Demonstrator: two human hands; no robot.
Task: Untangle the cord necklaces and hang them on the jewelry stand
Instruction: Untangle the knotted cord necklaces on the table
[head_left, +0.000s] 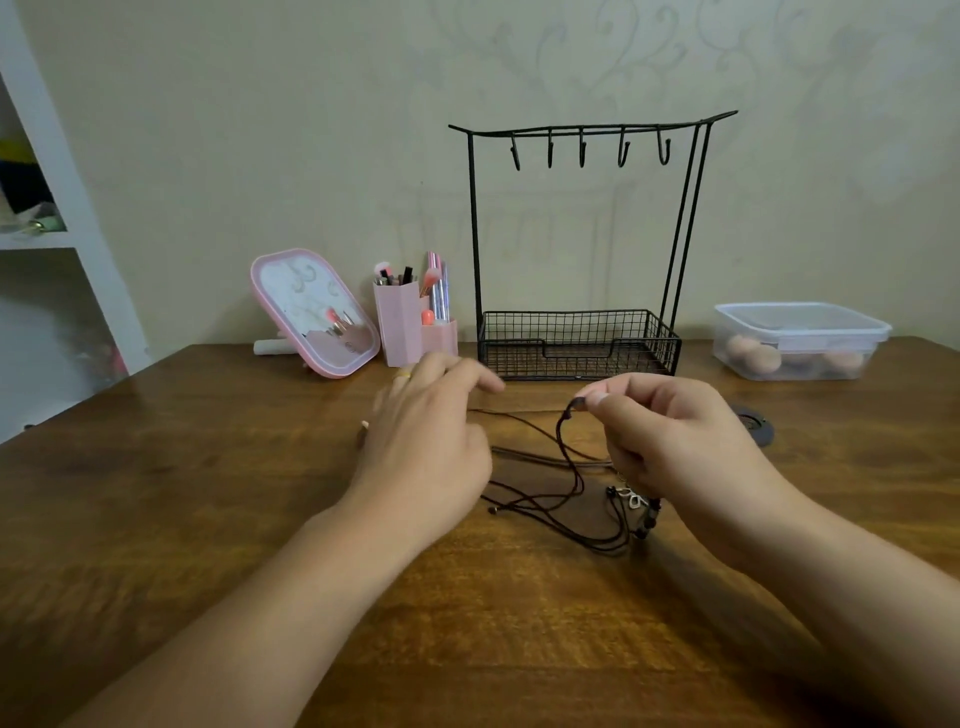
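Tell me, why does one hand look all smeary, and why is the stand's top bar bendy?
Head view: the left hand is smeared at its fingers, likely motion blur; the right hand, pinching the cord necklaces, looks sharper. The jewelry stand bows and leans because of the wide-angle lens. Lighting is soft and dim; the wooden table shows only faint shadows under the arms.

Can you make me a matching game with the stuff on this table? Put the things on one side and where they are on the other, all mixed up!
Things:
1. jewelry stand
2. pink mirror
3. clear box
4. cord necklaces

Places:
A. far right of the table
B. between the two hands
C. back middle, hooks bare
D. left of the pink brush holders

Pairs: 1-C, 2-D, 3-A, 4-B
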